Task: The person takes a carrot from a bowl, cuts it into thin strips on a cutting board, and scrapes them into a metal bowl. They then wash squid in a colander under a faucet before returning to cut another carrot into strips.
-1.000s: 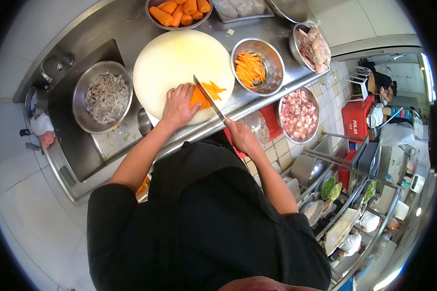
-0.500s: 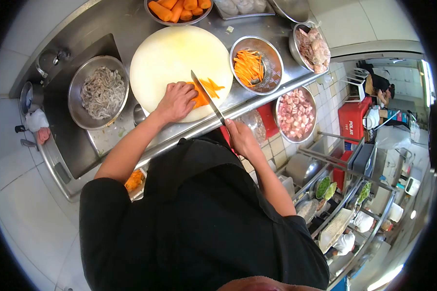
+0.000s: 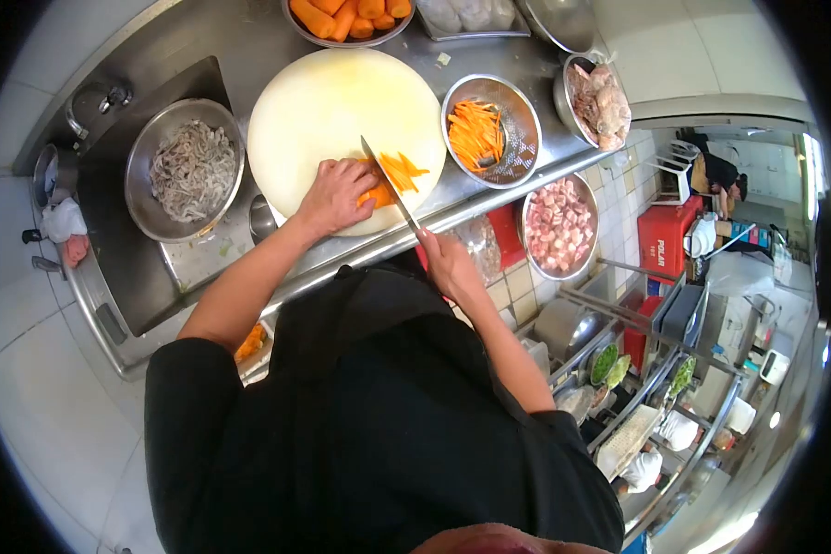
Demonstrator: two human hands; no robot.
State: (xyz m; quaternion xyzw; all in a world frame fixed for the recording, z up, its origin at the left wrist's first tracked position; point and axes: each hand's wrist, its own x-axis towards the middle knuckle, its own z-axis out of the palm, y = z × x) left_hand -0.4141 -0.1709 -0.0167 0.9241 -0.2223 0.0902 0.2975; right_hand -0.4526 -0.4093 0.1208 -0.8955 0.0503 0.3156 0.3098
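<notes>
On the round white cutting board [image 3: 319,111], my left hand [image 3: 340,196] has its fingers curled over a piece of carrot [image 3: 377,195], pressing it down. My right hand [image 3: 447,262] grips the handle of a kitchen knife [image 3: 390,179]. The blade lies across the board right beside my left fingertips, along the edge of the carrot piece. Cut carrot strips [image 3: 404,170] lie loose on the blade's right side. Right of the board, a perforated metal colander [image 3: 519,125] holds more carrot strips.
A metal bowl [image 3: 138,189] of greyish strips stands at the sink, left. Behind the board is a bowl of whole carrots [image 3: 346,18]. At right are a bowl of raw meat [image 3: 600,103] and a lower bowl of pink chunks [image 3: 560,226]. A person [image 3: 720,175] is in the background.
The knife and my right hand have shifted slightly left, closer to my left fingers. My left hand stays on the carrot. The whole view has moved a little.
</notes>
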